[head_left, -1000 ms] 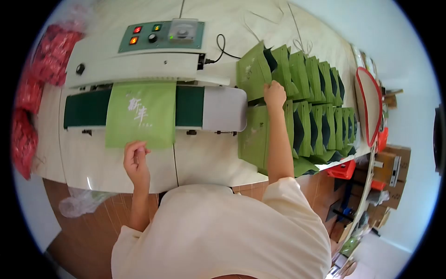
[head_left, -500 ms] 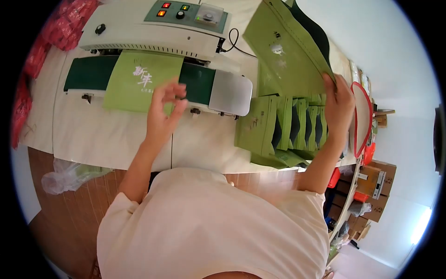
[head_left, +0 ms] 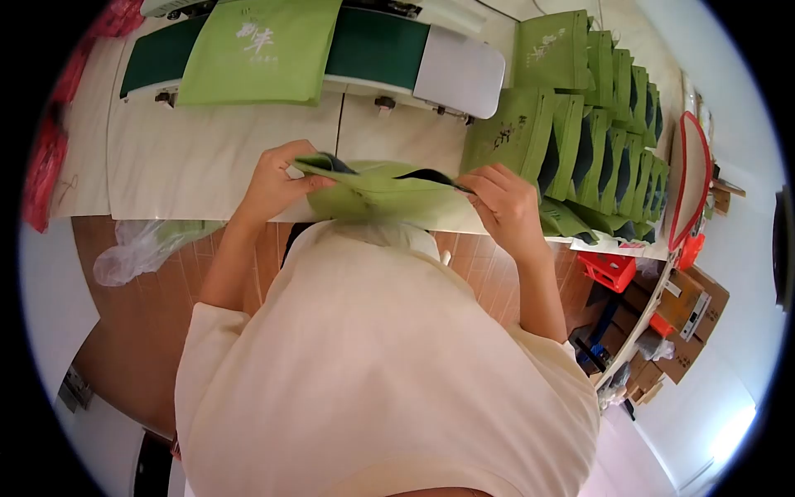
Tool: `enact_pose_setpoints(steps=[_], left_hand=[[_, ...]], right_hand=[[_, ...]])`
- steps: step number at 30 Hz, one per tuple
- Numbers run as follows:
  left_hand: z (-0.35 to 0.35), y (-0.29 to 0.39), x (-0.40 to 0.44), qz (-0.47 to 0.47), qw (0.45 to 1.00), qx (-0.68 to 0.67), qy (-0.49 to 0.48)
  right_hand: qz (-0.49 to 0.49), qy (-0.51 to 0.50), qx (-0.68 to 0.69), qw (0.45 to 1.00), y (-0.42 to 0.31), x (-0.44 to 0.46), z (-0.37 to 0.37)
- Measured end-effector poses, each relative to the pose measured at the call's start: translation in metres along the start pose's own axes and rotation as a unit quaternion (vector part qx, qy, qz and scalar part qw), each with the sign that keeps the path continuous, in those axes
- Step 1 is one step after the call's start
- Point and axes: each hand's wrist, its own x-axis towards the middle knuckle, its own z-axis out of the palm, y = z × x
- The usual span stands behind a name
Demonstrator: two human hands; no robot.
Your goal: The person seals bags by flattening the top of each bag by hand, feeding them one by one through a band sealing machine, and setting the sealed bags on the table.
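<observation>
Between my two hands, close to my chest at the table's front edge, is a green bag point(head_left: 381, 196) with a dark lining. My left hand point(head_left: 277, 182) pinches one top corner of it, and my right hand point(head_left: 501, 203) pinches the other. Its mouth gapes a little, and the lower part is smeared by motion. Beyond it, another green bag point(head_left: 261, 62) with pale printed characters hangs from the sealing machine point(head_left: 377, 50), over its dark green belt. To the right stand rows of similar green bags point(head_left: 505, 137), their mouths partly open.
The pale table point(head_left: 207, 157) runs along the front of the machine, whose metal end plate point(head_left: 464, 73) juts right. Red packets point(head_left: 45, 178) lie at far left. A plastic bag point(head_left: 141, 257) hangs near the floor at left; a red crate point(head_left: 609, 269) and cardboard boxes point(head_left: 704, 323) are at right.
My right hand has brought its bag down and left, in front of my chest. My left hand, previously free near the machine, now grips the bag's other corner. The view has tilted downward.
</observation>
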Motion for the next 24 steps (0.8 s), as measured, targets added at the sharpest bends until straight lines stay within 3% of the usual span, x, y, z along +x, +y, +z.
enact_pose_setpoints(steps=[1, 3, 4, 6, 7, 9, 15, 16, 18, 22, 24], left_hand=[[0.002, -0.007, -0.003, -0.006, 1.0, 0.001, -0.004], [0.006, -0.026, -0.007, 0.14, 0.988, 0.04, 0.055], [0.007, -0.038, -0.008, 0.139, 0.988, 0.041, 0.05], [0.007, -0.056, -0.008, 0.231, 0.94, 0.249, 0.017], [0.007, -0.056, -0.009, 0.23, 0.94, 0.251, 0.015], [0.007, -0.052, -0.012, 0.168, 0.921, 0.341, -0.089], [0.06, 0.019, -0.015, 0.12, 0.866, 0.429, -0.227], [0.069, 0.011, -0.016, 0.118, 0.865, 0.432, -0.228], [0.091, -0.019, -0.02, 0.158, 0.787, 0.582, -0.128], [0.088, -0.028, -0.031, 0.08, 0.776, 0.599, -0.18], [0.085, -0.027, -0.03, 0.013, 0.792, 0.586, -0.174]], right_hand=[[-0.006, -0.007, 0.02, 1.0, 0.002, -0.006, 0.008], [-0.008, -0.013, 0.041, 0.999, 0.008, -0.019, 0.028], [-0.016, -0.051, 0.033, 0.998, 0.011, -0.027, 0.043], [-0.038, -0.116, -0.013, 0.992, 0.023, -0.045, 0.078], [-0.037, -0.115, -0.011, 0.993, 0.022, -0.048, 0.088], [-0.012, -0.124, -0.006, 0.992, 0.016, -0.05, 0.104], [0.025, -0.128, -0.049, 0.99, -0.017, -0.025, 0.116], [0.025, -0.132, -0.062, 0.989, -0.019, -0.022, 0.119], [0.025, -0.151, -0.11, 0.982, -0.019, -0.023, 0.126], [0.032, -0.207, -0.016, 0.978, -0.013, -0.042, 0.139], [0.104, -0.29, 0.012, 0.951, -0.014, -0.037, 0.134]])
